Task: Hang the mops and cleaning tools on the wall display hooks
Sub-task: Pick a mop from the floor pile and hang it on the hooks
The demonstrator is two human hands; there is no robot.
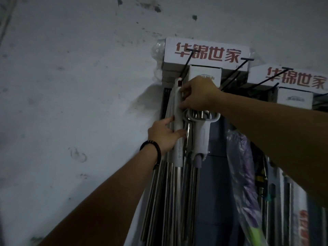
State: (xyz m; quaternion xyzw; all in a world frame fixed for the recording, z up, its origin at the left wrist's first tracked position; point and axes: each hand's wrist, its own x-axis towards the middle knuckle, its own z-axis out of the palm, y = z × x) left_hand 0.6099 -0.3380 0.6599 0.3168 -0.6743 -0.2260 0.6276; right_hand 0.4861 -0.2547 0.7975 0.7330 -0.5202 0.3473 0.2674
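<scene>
A mop handle with a pale grey grip and a steel pole stands upright against the wall display rack. Its top end with a red tip sits at the left black hook. My right hand pinches the upper part of the grip. Lower down, my left hand, with a dark bead bracelet at the wrist, wraps the same grip. Several more steel-poled mops hang just to the right, one with a loop handle.
Two white signs with red characters top the racks, with black hooks sticking out toward me. A purple tool in a plastic bag hangs further right. A stained white wall fills the left.
</scene>
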